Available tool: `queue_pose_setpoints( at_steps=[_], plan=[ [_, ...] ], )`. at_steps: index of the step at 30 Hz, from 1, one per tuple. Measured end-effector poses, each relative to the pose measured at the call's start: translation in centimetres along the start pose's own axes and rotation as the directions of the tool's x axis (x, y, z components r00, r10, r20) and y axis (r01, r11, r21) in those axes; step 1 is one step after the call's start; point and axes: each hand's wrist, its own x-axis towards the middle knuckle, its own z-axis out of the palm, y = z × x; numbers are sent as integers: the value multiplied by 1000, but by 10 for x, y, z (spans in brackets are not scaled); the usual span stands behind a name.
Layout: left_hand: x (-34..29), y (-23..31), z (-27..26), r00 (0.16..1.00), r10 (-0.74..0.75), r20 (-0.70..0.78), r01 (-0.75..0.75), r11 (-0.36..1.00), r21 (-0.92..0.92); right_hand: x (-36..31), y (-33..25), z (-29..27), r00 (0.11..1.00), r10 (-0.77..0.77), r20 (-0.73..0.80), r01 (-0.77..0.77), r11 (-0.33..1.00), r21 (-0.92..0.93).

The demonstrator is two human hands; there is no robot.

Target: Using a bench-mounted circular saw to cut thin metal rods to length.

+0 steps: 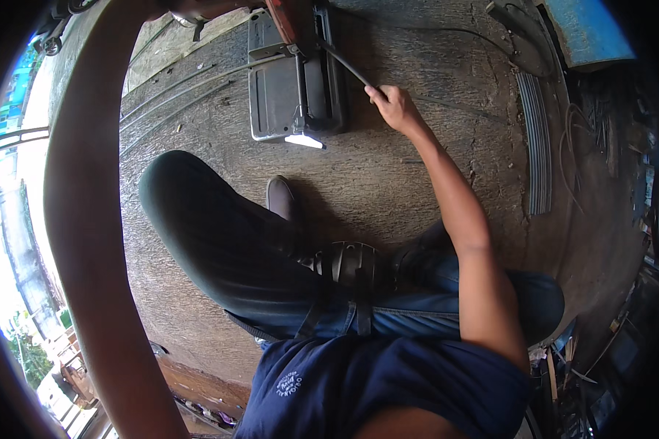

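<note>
Dark lever (346, 64) aslant, near end lower right

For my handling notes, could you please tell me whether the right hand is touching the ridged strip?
No, the right hand grips the end of the dark rod, apart from the ridged strip.

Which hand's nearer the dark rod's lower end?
Right. The right hand grips the dark rod at that end. The left arm runs up the picture's left side, away from it; its hand can't be made out clearly.
</note>
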Motion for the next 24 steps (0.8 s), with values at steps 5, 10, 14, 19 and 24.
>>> queue_pose_setpoints(
  at_steps=[5, 10, 14, 19, 24],
  plan=[
    [0, 8, 33, 992, 24, -124, -30, 999, -43, -2, 1, 11, 994, -65, -88, 55, 992, -112],
    [2, -3, -7, 950, -159, -268, 133, 985, -112, -3, -11, 17, 990, -84, -115, 66, 987, -149],
    [4, -6, 0, 917, -225, -330, 170, 967, -189, -6, -9, 15, 982, -132, -135, 106, 977, -183],
    [5, -3, 3, 956, -128, -263, 102, 988, -112, -7, -10, 14, 969, -190, -156, 148, 958, -246],
    [5, -8, -9, 904, -187, -384, 130, 977, -170, -7, -19, 15, 963, -215, -165, 173, 955, -240]
  ],
)
